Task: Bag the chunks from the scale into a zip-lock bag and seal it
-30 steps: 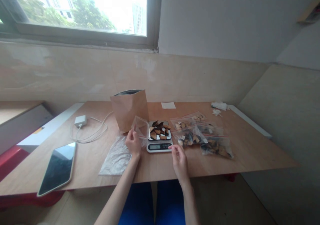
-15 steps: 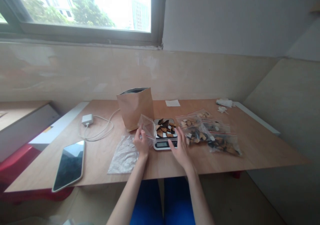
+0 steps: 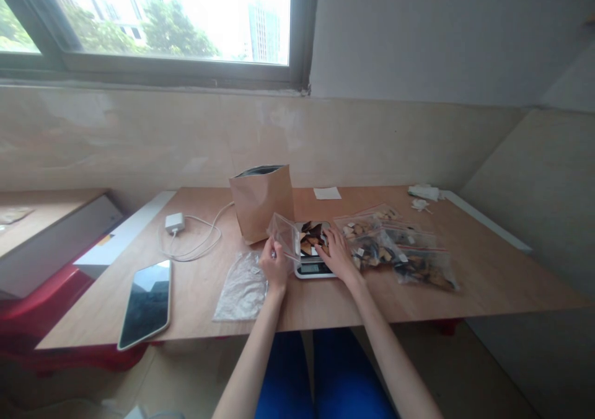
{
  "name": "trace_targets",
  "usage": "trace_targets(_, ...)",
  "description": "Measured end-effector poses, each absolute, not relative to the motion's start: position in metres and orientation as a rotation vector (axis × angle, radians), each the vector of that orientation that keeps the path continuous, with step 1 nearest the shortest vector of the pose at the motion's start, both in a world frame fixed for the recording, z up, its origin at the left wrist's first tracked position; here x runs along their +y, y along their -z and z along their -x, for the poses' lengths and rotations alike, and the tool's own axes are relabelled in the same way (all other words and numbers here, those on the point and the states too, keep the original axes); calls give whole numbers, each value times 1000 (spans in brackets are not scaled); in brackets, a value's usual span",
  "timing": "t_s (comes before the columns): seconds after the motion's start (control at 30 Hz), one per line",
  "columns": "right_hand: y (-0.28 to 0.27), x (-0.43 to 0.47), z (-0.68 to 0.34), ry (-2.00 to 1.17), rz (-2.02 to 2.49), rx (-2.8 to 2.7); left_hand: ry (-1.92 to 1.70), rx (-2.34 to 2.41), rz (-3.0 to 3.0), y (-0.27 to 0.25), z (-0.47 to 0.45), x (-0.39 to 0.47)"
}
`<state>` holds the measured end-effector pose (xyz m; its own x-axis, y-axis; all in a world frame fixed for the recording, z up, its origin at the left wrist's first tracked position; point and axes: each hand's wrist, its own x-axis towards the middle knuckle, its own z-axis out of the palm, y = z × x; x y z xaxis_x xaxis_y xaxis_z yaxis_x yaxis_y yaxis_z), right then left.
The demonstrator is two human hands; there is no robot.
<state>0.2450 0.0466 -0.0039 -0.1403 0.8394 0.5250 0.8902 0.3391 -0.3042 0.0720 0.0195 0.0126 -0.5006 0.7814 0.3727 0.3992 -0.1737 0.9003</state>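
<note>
My left hand (image 3: 275, 264) pinches the edge of a clear plastic bag (image 3: 286, 236), which stands with its mouth toward a small white kitchen scale (image 3: 318, 275). On the scale's platform lies a pile of dried brown and black pieces (image 3: 309, 239), some with pale faces; I cannot tell their kind. My right hand (image 3: 338, 255) reaches over the right side of the pile, thumb and fingers apart and fingertips at the pieces. It partly covers the scale's display. A flat clear bag (image 3: 240, 289) lies just left of my left hand.
A brown paper pouch (image 3: 263, 202) stands open behind the plastic bag. Several zip bags of dried pieces (image 3: 425, 270) lie to the right. A tablet (image 3: 146, 304), a white charger (image 3: 174, 222) with its cable, a white card (image 3: 327, 193) and crumpled plastic (image 3: 425, 191) are also on the table.
My right hand has moved from the scale's front right up over the dried pieces. The left hand still holds the clear bag beside the scale. The whole view has shifted slightly.
</note>
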Motion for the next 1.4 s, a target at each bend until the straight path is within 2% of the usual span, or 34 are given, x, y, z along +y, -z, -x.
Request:
trace_targets(0.4, -14, 51, -248, 194, 1583, -2104, -1702, 1794, -1358, -15, -72, 19)
trace_targets(0.73, -12, 39, -243, 144, 1529, -2034, -1745, 1819, -1376, -14, -71, 20)
trace_targets(0.9, -14, 35, -237, -68, 1382, -1878, -1843, 1789, -1372, -10, -72, 23)
trace_targets(1.07, -50, 27, -215, -351, 1262, -1583, -1861, 1789, -1390, -9, -72, 24)
trace_targets(1.27, -89, 19, -178, -957, 1130, -1536, -1872, 1720, -1443, -2, -71, 25)
trace_targets(1.4, -91, 27, -165, -881, 1339, -1634, -1954, 1581, -1531, -2, -71, 24)
